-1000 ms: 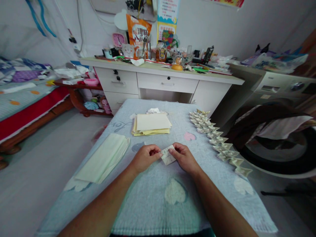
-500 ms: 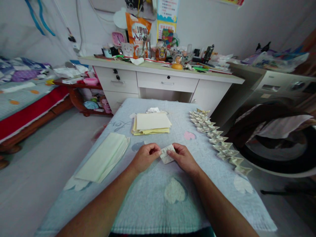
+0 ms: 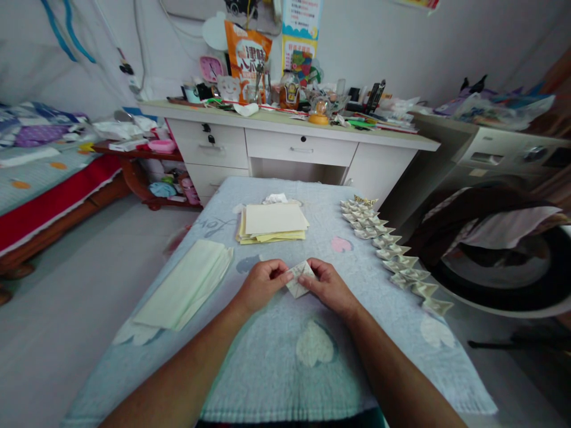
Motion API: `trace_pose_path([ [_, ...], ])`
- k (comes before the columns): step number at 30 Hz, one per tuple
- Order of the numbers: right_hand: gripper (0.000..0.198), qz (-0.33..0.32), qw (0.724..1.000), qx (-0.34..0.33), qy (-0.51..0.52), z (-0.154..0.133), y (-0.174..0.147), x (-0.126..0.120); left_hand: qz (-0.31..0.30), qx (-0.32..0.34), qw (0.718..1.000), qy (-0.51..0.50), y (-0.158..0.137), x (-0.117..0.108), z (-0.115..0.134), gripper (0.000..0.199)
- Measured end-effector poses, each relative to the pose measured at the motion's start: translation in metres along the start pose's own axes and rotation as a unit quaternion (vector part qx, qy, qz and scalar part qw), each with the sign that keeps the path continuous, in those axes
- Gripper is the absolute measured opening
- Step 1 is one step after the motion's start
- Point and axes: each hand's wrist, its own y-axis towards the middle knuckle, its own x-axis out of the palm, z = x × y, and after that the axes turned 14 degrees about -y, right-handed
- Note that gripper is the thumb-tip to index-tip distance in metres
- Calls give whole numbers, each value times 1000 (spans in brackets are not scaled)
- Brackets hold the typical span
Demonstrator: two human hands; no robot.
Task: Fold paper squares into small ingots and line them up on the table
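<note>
Between my hands, over the middle of the cloth-covered table (image 3: 276,380), is a small folded paper square (image 3: 297,289) with crease lines across it. My left hand (image 3: 265,282) pinches its left corner between thumb and fingertips. On the other side, my right hand (image 3: 328,282) grips it with the thumb on top and the fingers behind. A stack of cream and yellow paper (image 3: 275,220) lies beyond my hands. Pale green folded sheets (image 3: 182,285) rest to the left. Along the right edge runs a row of folded paper pieces with pointed ends (image 3: 399,261).
Past the table stands a white desk (image 3: 303,148) crowded with jars, a clock and an orange bag (image 3: 247,59). To the right is a washing machine (image 3: 491,154) with its round door open and cloth hanging out. A bed (image 3: 53,178) stands at the left.
The paper square has turned slightly in my fingers, one corner now pointing towards me. My right thumb has shifted a little left and down across it.
</note>
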Motion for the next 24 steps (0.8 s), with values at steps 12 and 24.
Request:
trace_pose_path([
  [12,28,-24,1000,-8,-6,-1,-1,4,-43,-3,997,-59,0,3,-1,24],
  [24,27,-5,999,-7,-53,6,1,-5,-19,-16,999,-44,1,1,-1,27],
])
